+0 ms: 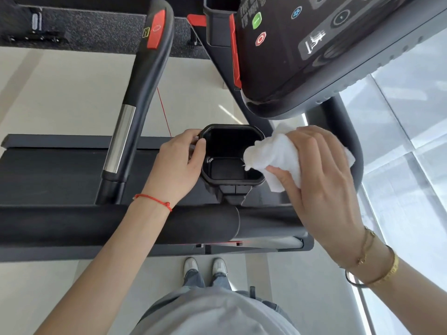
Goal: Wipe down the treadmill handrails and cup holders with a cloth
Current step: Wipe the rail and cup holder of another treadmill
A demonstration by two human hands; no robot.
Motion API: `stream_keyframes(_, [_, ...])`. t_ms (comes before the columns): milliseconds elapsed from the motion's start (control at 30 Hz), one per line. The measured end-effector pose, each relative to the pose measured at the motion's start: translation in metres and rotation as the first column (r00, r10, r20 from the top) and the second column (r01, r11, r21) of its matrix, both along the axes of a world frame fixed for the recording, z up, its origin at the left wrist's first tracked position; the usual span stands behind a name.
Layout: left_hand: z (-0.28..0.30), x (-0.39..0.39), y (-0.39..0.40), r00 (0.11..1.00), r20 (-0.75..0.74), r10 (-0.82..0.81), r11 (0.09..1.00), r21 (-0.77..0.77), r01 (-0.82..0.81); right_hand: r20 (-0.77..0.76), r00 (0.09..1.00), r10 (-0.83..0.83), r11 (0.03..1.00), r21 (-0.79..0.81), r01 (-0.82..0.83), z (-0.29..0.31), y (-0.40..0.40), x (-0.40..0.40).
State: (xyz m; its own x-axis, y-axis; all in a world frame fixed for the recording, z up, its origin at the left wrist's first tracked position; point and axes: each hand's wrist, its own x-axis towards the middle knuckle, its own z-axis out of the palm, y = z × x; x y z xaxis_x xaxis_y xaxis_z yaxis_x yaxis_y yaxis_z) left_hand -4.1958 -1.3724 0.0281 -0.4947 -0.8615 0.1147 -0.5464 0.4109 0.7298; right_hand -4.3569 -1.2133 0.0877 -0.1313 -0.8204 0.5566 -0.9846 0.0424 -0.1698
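A black octagonal cup holder [231, 182] hangs off the treadmill in the middle of the head view, and its inside looks bare. My left hand [180, 163] grips the holder's left rim, thumb over the edge. My right hand [321, 175] holds a bunched white cloth [273, 153] against the holder's right rim, with a corner of the cloth hanging over the opening. A thick black padded handrail [121, 223] runs across below the holder, under both wrists. A second handrail [135, 97] with a chrome sensor strip and a red end panel slants up at the left.
The treadmill console [314, 44] with green and red buttons overhangs at the upper right. A second cup holder [221, 10] sits at the top centre. The black running belt [48, 175] lies to the left. Glass panels [411, 141] are on the right. My shoes [205, 267] stand on pale floor.
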Motion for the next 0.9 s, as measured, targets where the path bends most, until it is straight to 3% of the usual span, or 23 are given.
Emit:
stream_keyframes(100, [0.001, 0.001, 0.001, 1.000, -0.003, -0.006, 1.000, 0.004, 0.006, 0.054, 0.989, -0.137, 0.955, 0.274, 0.117, -0.010, -0.008, 0.002])
stream_keyframes(167, [0.001, 0.000, 0.000, 1.000, 0.004, -0.004, 1.000, 0.003, 0.004, 0.292, 0.926, -0.239, 0.879, 0.469, 0.079, -0.021, -0.017, 0.005])
stream_keyframes(233, [0.001, 0.000, 0.000, 1.000, 0.016, -0.001, 1.000, -0.002, 0.001, 0.488, 0.803, -0.343, 0.838, 0.545, 0.027, -0.029, -0.029, 0.005])
stream_keyframes(433, [0.000, -0.002, 0.002, 1.000, 0.018, 0.007, 1.000, -0.020, -0.007, 0.512, 0.744, -0.430, 0.796, 0.604, 0.044, -0.022, -0.079, -0.014])
stream_keyframes(633, [-0.002, -0.003, 0.002, 0.999, 0.033, 0.004, 1.000, -0.023, -0.003, 0.477, 0.789, -0.387, 0.809, 0.586, 0.041, -0.035, -0.042, 0.002])
stream_keyframes(900, [0.000, -0.002, 0.003, 1.000, 0.023, 0.003, 1.000, -0.010, -0.003, 0.457, 0.802, -0.385, 0.804, 0.593, 0.048, -0.028, -0.080, -0.013])
